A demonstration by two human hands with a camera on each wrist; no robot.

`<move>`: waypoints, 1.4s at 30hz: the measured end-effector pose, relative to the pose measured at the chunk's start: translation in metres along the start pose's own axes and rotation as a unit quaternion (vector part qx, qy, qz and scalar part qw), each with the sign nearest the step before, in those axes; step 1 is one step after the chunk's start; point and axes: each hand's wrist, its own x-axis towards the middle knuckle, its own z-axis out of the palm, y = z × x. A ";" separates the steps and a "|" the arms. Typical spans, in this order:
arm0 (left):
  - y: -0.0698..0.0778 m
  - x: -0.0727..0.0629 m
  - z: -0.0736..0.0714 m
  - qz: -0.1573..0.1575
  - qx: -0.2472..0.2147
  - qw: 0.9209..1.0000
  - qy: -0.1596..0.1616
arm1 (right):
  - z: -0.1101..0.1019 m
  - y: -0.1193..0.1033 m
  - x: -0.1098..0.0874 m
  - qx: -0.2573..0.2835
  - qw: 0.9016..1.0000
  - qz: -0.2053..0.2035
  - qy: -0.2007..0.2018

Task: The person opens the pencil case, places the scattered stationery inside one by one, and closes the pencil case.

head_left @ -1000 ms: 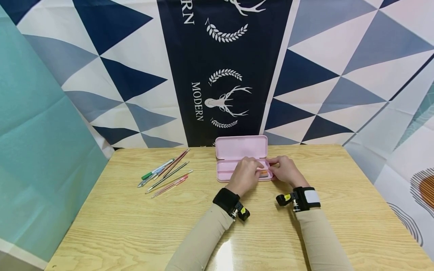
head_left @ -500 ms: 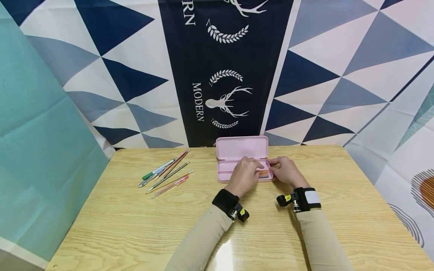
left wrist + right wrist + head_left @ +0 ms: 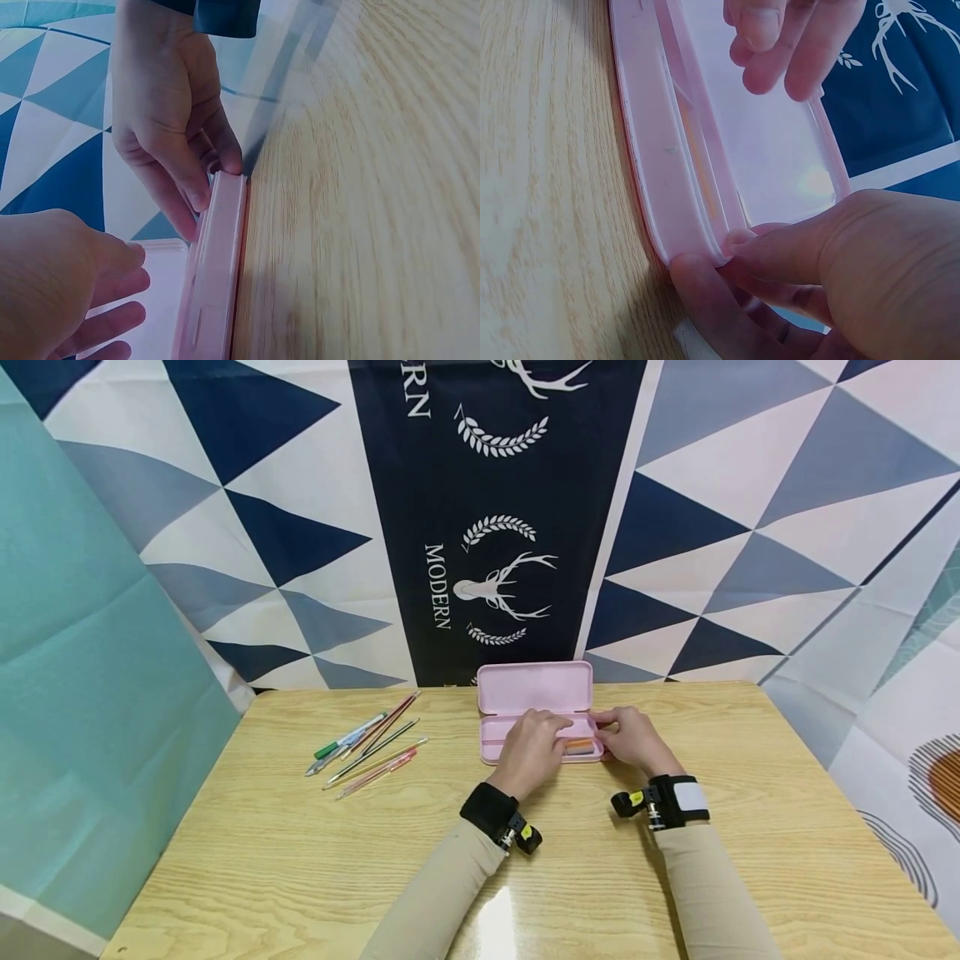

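A pink pencil case point(image 3: 535, 687) lies with its lid raised at the back of the table. My right hand point(image 3: 636, 739) pinches the right end of its base between thumb and fingers, which the right wrist view shows close up at the case's corner point(image 3: 686, 244). Over the tray hovers my left hand point(image 3: 528, 752), its fingers loosely bent and holding nothing; in the left wrist view those fingers point(image 3: 112, 315) stand apart from the case wall. A small orange and grey block point(image 3: 579, 747) lies in the front compartment near the right end. My left hand hides part of the tray.
To the left on the wooden table point(image 3: 300, 877) lies a loose group of pencils point(image 3: 375, 764) and pens, among them a green-capped marker point(image 3: 348, 735). A patterned cloth point(image 3: 510, 485) hangs right behind the table's back edge.
My left hand has drawn back a little to the left, uncovering more of the orange and grey block. The right hand keeps its grip on the case's end.
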 end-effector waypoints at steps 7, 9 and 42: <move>-0.004 -0.006 -0.005 -0.008 -0.006 1.000 -0.005 | 0.001 0.000 -0.001 0.001 1.000 0.003 -0.002; -0.006 -0.007 -0.006 -0.007 -0.006 1.000 -0.008 | 0.001 0.000 -0.001 0.003 1.000 0.006 -0.004; -0.035 -0.027 -0.023 -0.027 -0.063 0.998 0.015 | 0.000 -0.003 -0.001 -0.007 1.000 0.014 -0.002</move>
